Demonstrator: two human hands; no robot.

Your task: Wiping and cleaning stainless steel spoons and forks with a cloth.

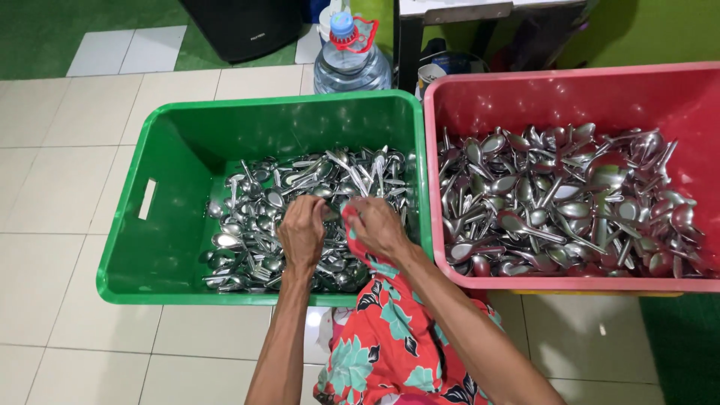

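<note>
A green plastic crate (165,202) on the tiled floor holds a heap of shiny metal spoons (259,217). Both my hands reach down into it. My left hand (302,231) is curled over the spoons near the middle of the heap. My right hand (377,225) is closed beside it, gripping a bit of red patterned cloth (351,219) against the spoons. Whether the left hand holds a spoon is hidden under its fingers. A red-and-teal floral cloth (386,345) lies over my lap below.
A pink crate (555,90) piled with several more metal spoons (562,202) stands right against the green one. Behind them are a large water bottle (351,64), a black box (244,26) and a table leg (407,45). Pale floor tiles (52,187) surround the crates.
</note>
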